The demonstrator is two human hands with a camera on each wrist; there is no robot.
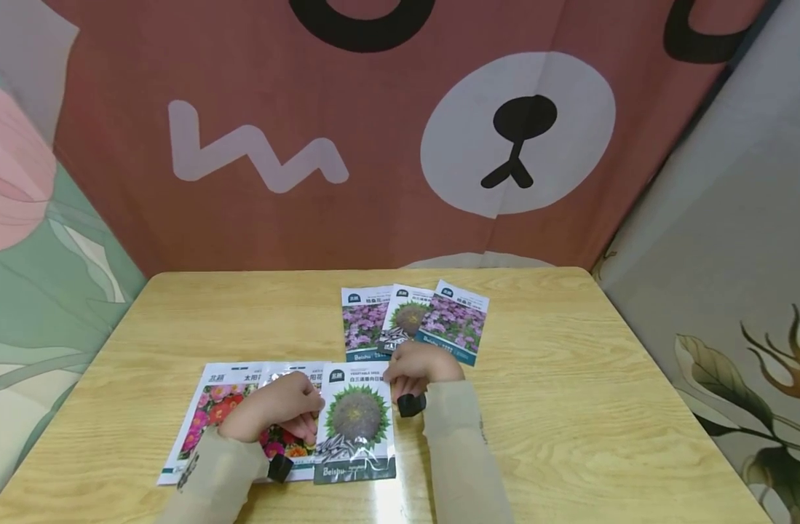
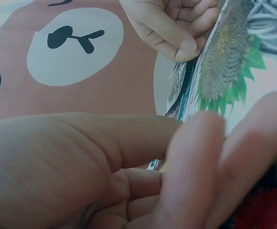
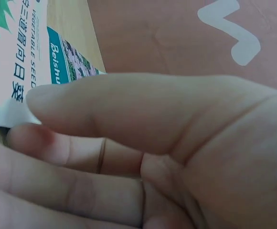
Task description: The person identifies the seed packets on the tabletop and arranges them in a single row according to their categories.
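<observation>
A sunflower seed packet [image 1: 357, 418] with a green base band is upright to the viewer at the front middle of the table. My left hand [image 1: 275, 407] pinches its left edge between thumb and fingers. On the opposite side, my right hand [image 1: 426, 362] pinches the upper right edge; the thumb [image 3: 62, 98] lies on the printed face in the right wrist view. Under my left hand and forearm lie overlapping packets with red and pink flowers [image 1: 203, 418], partly hidden by the hand and the sunflower packet.
Behind the right hand, two purple-flower packets [image 1: 455, 320] and another sunflower packet [image 1: 409, 318] lie fanned and overlapping. The wooden table [image 1: 557, 407] reaches back to a red curtain [image 1: 373, 233] with a bear print. Patterned cloth hangs on both sides.
</observation>
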